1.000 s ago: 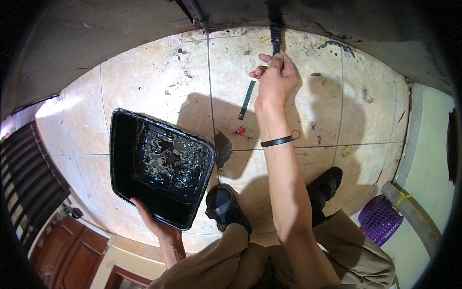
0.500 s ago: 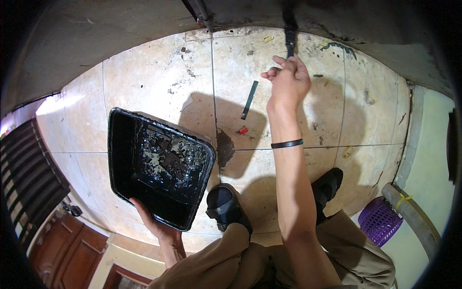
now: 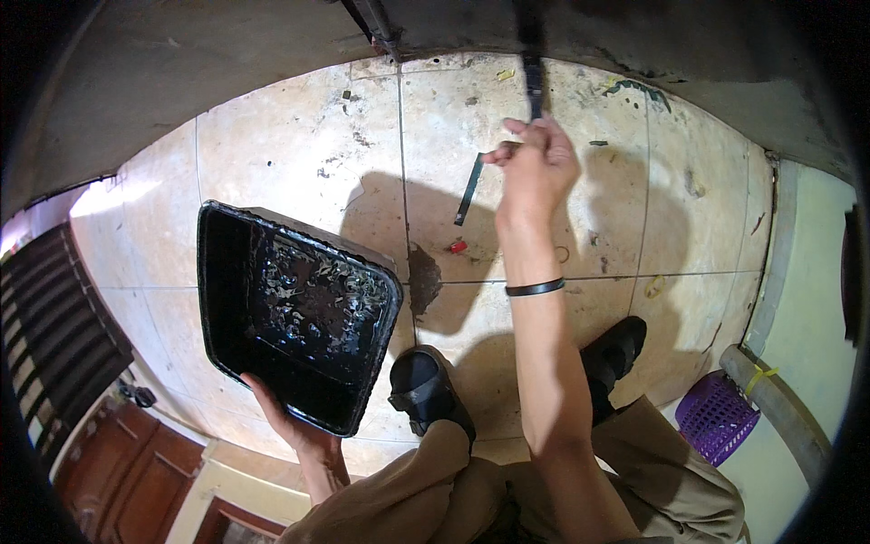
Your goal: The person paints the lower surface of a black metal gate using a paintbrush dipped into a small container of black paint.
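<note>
My left hand (image 3: 304, 435) grips a black plastic tub (image 3: 304, 412) at its near rim, the thumb on the outer wall and the other fingers hidden under it. The tub is tilted, with wet, glossy black paint-like liquid smeared over its inside. Farther forward, my right hand (image 3: 536, 168) is closed around the handle of a slim black paintbrush (image 3: 535, 91). The brush's far end is blurred against a dark upright surface (image 3: 625, 41), and its bristles cannot be made out.
On the stained tile floor (image 3: 507, 313) lie a dark green strip (image 3: 468, 189), a red scrap (image 3: 458, 247) and rubber bands. My sandalled feet stand below. A purple basket (image 3: 718, 417) and a grey pipe (image 3: 779, 399) are at right; a slatted black rack (image 3: 59, 317) is left.
My right hand has drawn slightly back and left with the brush, whose far end stays over the dark surface. The tub has shifted a little left in my left hand.
</note>
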Motion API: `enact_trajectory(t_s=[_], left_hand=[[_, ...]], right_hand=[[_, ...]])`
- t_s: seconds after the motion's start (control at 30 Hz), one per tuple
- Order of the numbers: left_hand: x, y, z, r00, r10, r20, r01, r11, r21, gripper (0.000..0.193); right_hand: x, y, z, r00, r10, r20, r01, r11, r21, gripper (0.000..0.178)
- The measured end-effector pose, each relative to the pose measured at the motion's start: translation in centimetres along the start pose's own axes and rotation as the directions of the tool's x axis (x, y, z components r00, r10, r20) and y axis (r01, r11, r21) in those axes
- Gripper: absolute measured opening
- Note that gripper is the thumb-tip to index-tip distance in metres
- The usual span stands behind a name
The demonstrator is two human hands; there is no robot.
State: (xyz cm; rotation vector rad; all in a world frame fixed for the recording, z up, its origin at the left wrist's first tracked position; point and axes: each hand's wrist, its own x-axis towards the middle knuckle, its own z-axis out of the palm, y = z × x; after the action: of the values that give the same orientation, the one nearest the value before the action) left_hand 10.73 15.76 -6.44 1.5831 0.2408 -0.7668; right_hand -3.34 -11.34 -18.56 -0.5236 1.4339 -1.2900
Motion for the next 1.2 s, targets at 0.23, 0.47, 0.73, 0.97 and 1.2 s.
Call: enact_trajectory(t_s=[0.23, 0.47, 0.73, 0.97, 1.2], left_hand=[[-0.1, 0.1, 0.2, 1.0, 0.003, 0.01, -0.004, 1.0, 0.024, 0.087], [-0.4, 0.2, 0.5, 1.0, 0.028, -0.011, -0.027, 0.999, 0.04, 0.086], [-0.4, 0.3, -0.1, 0.998, 0.033, -0.045, -0.032, 0.999, 0.016, 0.087], [-0.3, 0.4, -0.1, 0.997, 0.044, -0.07, -0.038, 0.996, 0.076, 0.087], [-0.3, 0.8, 0.1, 0.994, 0.03, -0.107, -0.03, 1.0, -0.004, 0.088]], right_hand=[[2.4, -1.7, -1.0, 0.998, 0.004, 0.063, -0.004, 1.0, 0.001, 0.032], [0.1, -1.2, -2.8, 0.996, 0.086, 0.024, -0.085, 0.996, -0.025, 0.028], [-0.7, -2.4, -1.1, 0.993, -0.017, 0.113, 0.011, 0.999, 0.051, 0.03], [1.0, 0.6, -0.2, 1.0, 0.015, 0.015, -0.015, 0.999, 0.031, 0.027], [-0.7, 1.7, 4.4, 0.99, 0.067, 0.125, -0.073, 0.996, 0.045, 0.027]])
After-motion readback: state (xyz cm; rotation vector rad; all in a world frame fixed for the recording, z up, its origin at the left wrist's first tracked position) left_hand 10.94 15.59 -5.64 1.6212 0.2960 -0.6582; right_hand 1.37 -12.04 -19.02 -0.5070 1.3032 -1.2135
